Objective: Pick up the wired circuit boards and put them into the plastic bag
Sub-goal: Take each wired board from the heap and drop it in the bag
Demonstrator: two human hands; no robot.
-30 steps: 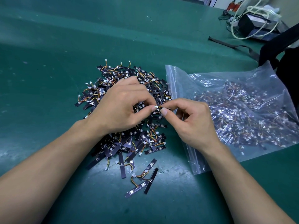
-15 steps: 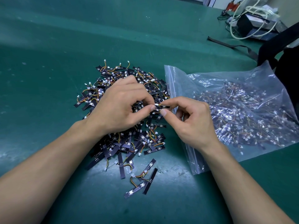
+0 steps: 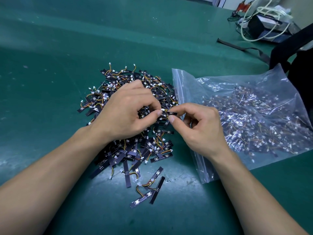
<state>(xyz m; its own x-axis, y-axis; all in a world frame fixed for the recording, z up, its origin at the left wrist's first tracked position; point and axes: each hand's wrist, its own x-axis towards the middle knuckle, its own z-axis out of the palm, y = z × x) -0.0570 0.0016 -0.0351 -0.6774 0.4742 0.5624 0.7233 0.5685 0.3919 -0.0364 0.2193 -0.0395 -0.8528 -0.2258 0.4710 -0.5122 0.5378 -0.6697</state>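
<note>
Pinching one flat black wired circuit board (image 3: 170, 113) between my left hand (image 3: 125, 114) and right hand (image 3: 201, 128), tangled pile (image 3: 152, 147) beneath, crinkly plastic bag (image 3: 189, 82) beside my right.

A person's left hand (image 3: 125, 112) and right hand (image 3: 201, 128) meet over a heap of wired circuit boards (image 3: 122, 78) on a green work mat (image 3: 67, 48), both pinching one wired circuit board (image 3: 170, 113) between thumb and forefinger. The left fingertips are at its white connector end and the right fingertips on the dark strip. A clear zip-top plastic bag (image 3: 186, 85) lies just right of the heap, its mouth towards the hands, already holding many such boards. A few loose boards (image 3: 149, 189) lie apart at the near edge of the heap. At the far right sit a black box (image 3: 257, 28) draped with white cable (image 3: 245, 33), a black strap (image 3: 240, 47) and a dark bag (image 3: 298, 53).
</note>
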